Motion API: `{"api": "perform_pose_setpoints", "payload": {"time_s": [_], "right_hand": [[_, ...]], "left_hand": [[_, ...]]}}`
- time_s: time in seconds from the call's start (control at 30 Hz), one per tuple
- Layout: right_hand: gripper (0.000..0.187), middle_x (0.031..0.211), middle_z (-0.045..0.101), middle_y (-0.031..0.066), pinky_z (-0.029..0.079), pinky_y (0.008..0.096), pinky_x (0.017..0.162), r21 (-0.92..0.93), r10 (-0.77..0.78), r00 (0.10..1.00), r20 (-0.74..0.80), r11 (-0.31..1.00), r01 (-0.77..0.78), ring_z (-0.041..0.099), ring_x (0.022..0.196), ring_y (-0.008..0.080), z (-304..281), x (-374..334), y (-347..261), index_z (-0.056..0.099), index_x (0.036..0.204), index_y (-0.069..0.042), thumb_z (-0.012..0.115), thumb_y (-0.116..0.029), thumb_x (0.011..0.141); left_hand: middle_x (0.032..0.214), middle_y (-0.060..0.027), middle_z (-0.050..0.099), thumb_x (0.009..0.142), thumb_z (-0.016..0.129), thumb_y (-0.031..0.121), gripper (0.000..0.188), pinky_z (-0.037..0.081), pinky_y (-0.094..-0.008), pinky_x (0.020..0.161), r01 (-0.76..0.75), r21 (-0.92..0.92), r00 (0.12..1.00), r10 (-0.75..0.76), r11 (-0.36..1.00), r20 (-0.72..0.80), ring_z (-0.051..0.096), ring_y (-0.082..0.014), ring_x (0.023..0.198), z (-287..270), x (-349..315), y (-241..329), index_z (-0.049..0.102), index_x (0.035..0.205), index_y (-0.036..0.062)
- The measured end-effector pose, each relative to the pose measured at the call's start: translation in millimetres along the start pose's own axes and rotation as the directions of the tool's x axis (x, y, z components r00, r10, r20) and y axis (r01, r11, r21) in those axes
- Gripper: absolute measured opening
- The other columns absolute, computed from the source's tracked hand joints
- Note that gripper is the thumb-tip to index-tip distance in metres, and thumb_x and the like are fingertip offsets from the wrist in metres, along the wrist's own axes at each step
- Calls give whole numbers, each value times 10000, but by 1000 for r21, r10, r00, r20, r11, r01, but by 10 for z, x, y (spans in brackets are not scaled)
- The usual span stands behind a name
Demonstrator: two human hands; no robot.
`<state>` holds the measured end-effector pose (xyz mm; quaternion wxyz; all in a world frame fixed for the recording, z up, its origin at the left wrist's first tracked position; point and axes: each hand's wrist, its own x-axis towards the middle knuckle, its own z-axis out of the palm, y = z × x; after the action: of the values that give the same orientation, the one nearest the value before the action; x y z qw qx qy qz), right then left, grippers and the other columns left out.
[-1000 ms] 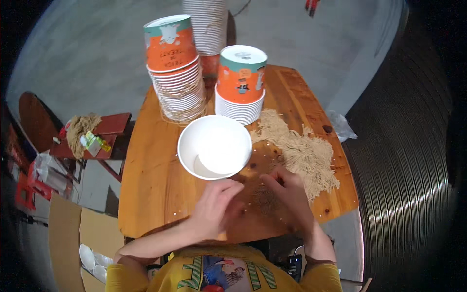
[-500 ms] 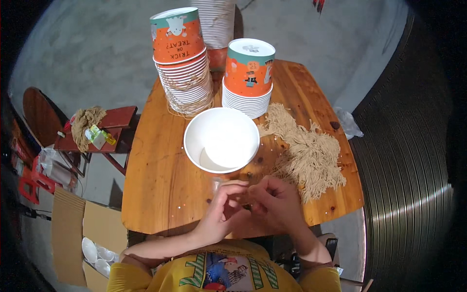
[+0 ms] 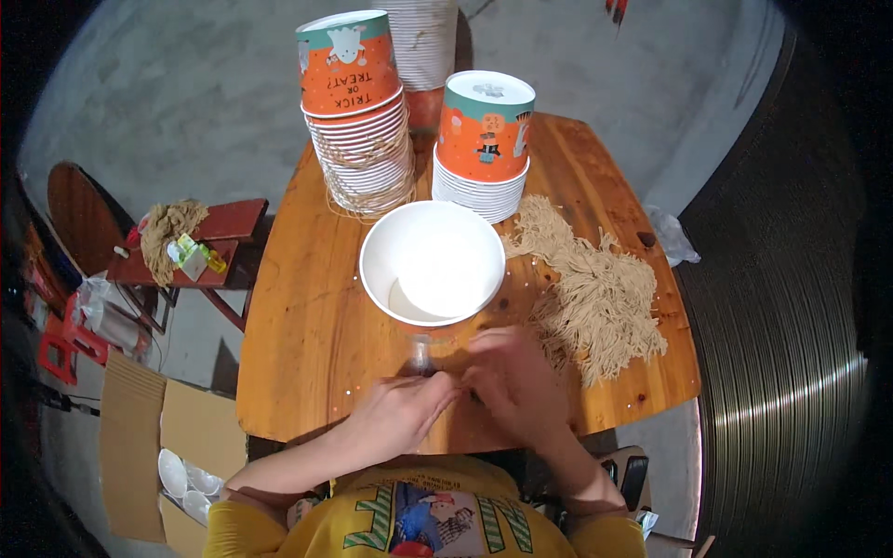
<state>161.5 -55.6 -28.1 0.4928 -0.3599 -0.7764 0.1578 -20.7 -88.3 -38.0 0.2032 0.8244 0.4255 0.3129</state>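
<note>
In front of me, on the wooden table (image 3: 307, 344), a white-lined paper bucket (image 3: 381, 251) stands with its mouth tilted toward me. Just below it, both hands meet near the table's front edge. My left hand (image 3: 409, 407) is closed, thumb and fingers pressed together beside a small clear tube-like piece (image 3: 420, 353). Close by on its right, my right hand (image 3: 512, 381) is curled with bent fingers. Whatever lies in their fingertips is too small or hidden to make out. A heap of tan strings (image 3: 605, 307) lies right of the bucket.
Two stacks of upturned orange buckets, a left stack (image 3: 358, 121) wound with string and a right stack (image 3: 484, 139), stand behind. A further tall stack (image 3: 423, 42) rises farther back. An open carton (image 3: 200, 423) and red bench (image 3: 228, 223) are at left.
My left hand has turned palm-down and its fingers have closed. My right hand has shifted slightly, its pinched fingers now angled downward. The bucket appears a little farther right as the view moved.
</note>
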Motion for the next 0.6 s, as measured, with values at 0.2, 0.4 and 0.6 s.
{"api": "perform_pose_setpoints", "payload": {"time_s": [0.2,0.4,0.6], "right_hand": [[125,790,595,85,457,290,649,247,282,881,379,887,-390,589,719,188,121,-212,-28,603,915,-37,550,-150,911],[196,729,576,97,462,318,619,283,313,865,393,854,-437,567,652,185,129,-299,79,573,903,-38,542,-227,944],[107,674,521,20,402,248,577,248,424,906,23,875,-416,471,609,83,280,-222,51,572,893,-18,552,-120,920]], "left_hand": [[580,-99,548,898,584,238,224,479,-377,507,-167,268,986,157,949,57,586,-284,549,-229,66,17,516,782,59],[637,-124,536,898,577,211,234,472,-391,546,-65,80,996,60,995,62,587,-299,626,-297,133,-70,502,742,55],[822,-104,525,840,582,96,95,430,-390,698,-180,216,962,217,960,-164,524,-294,781,-436,387,-78,588,914,37]]}}
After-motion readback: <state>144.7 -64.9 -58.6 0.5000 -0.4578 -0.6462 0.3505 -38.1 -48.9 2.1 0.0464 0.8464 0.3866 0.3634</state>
